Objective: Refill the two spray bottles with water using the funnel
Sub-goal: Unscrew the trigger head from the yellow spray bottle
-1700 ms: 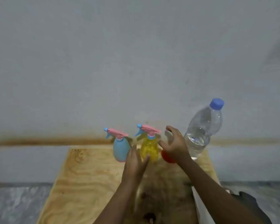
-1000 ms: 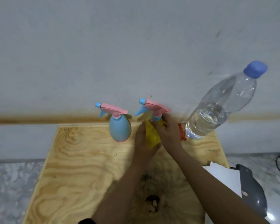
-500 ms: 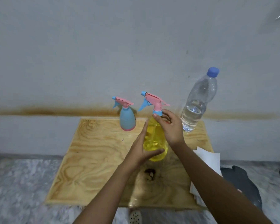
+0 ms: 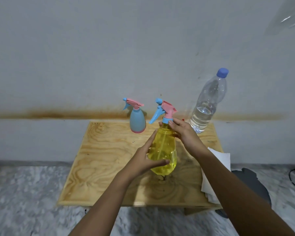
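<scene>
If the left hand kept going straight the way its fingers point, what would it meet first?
The left hand already cups the yellow spray bottle, fingers aimed up and away. Straight on, it would probably meet the blue spray bottle at the board's far edge first, though depth is uncertain.

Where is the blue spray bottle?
The blue spray bottle stands at the back of the wooden board, left of the yellow spray bottle being held.

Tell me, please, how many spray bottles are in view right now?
2. The yellow spray bottle is held in both hands over the wooden board; the blue spray bottle stands at the board's far edge. None looks hidden.
</scene>
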A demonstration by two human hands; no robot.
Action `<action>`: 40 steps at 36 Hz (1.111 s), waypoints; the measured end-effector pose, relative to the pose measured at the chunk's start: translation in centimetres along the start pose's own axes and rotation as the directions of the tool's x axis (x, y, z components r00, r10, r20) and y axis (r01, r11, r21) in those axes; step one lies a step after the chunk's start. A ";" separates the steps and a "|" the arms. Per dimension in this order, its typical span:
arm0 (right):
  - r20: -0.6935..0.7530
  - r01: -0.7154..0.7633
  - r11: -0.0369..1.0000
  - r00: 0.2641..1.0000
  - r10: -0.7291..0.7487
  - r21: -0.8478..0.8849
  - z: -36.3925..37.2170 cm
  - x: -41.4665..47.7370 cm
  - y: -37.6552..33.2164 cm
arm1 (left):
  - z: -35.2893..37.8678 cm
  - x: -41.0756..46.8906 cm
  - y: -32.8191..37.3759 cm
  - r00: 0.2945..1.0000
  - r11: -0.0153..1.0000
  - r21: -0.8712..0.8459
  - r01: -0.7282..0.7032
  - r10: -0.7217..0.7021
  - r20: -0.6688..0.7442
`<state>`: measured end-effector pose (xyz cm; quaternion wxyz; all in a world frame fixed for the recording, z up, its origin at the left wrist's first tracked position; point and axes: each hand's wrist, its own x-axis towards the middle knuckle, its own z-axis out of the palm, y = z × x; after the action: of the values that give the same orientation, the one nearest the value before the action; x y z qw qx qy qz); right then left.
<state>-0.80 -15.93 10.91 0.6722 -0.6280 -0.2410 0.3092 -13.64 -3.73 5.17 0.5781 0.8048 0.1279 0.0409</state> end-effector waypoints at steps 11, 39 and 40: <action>-0.292 0.092 0.988 0.955 -0.051 0.127 4.8 -0.2 1.1 | -0.8 -1.3 -0.7 0.996 0.999 0.029 0.029 -0.026 -0.084; -0.409 0.110 0.986 0.911 -0.050 0.124 7.0 -0.5 1.9 | -1.2 -1.6 -1.7 0.985 0.991 0.127 -0.030 0.051 -0.165; -0.430 0.125 0.987 0.900 -0.069 0.105 7.1 -0.4 1.9 | -1.2 -1.5 -1.7 0.985 0.991 0.133 -0.033 0.055 -0.165</action>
<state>-6.35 -11.26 9.74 0.7625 -0.6224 -0.0993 0.1462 -15.63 -2.52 4.07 0.5106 0.8371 0.1607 0.1132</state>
